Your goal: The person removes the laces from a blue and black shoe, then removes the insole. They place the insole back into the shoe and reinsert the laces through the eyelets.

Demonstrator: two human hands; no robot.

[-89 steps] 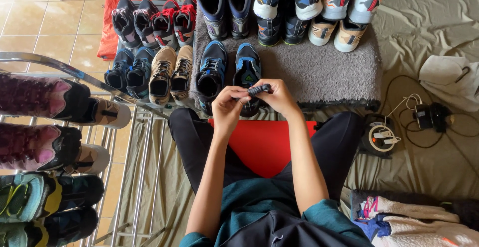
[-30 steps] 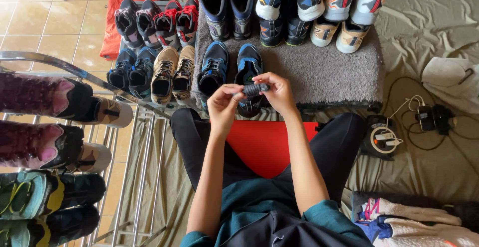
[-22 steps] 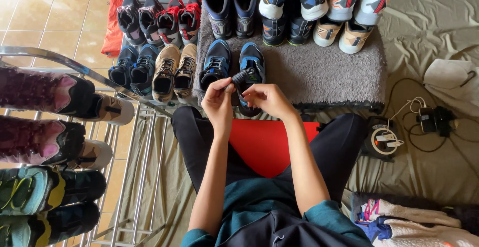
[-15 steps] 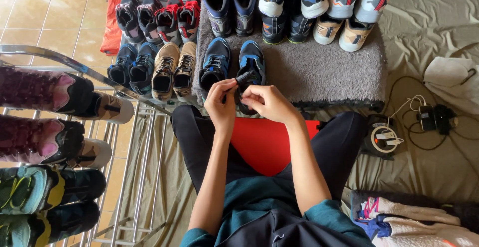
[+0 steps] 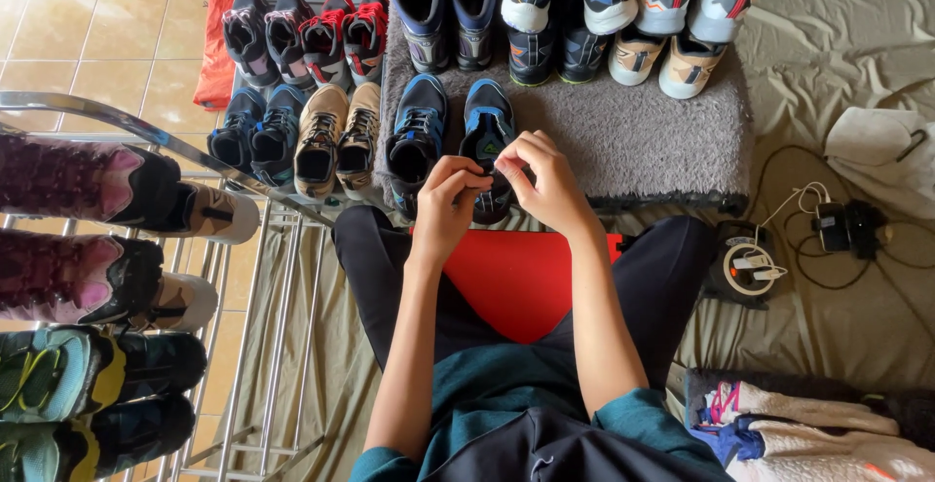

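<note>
- At the far left, a metal shoe rack (image 5: 282,278) holds boots and sneakers lying on their sides, soles toward the person.
- Beyond its top bar, on the floor, dark blue sneakers (image 5: 255,131) and a tan pair (image 5: 336,136) stand side by side; behind them are black and red pairs and a red cloth (image 5: 219,44).
- The left hand (image 5: 446,204) is raised over the near left corner of the grey mat (image 5: 643,141), its fingers (image 5: 467,178) curled in and pinched shut; what they pinch is too small to tell.
- Just under both hands, at the mat's near edge, stands the black-and-blue pair of sneakers (image 5: 419,136), toes pointing away from the person.
- The right hand (image 5: 547,185) is close beside the left, fingertips nearly meeting it, closed in a pinch over the right shoe of that pair.
- A red pad (image 5: 516,282) lies in the person's lap between the dark trouser legs.
- Along the mat's far edge runs a row of high-top shoes (image 5: 584,15) in blue, grey and orange.
- To the right, on the olive sheet (image 5: 838,287), lie a power strip with cables (image 5: 750,263) and folded clothes (image 5: 808,428).
</note>
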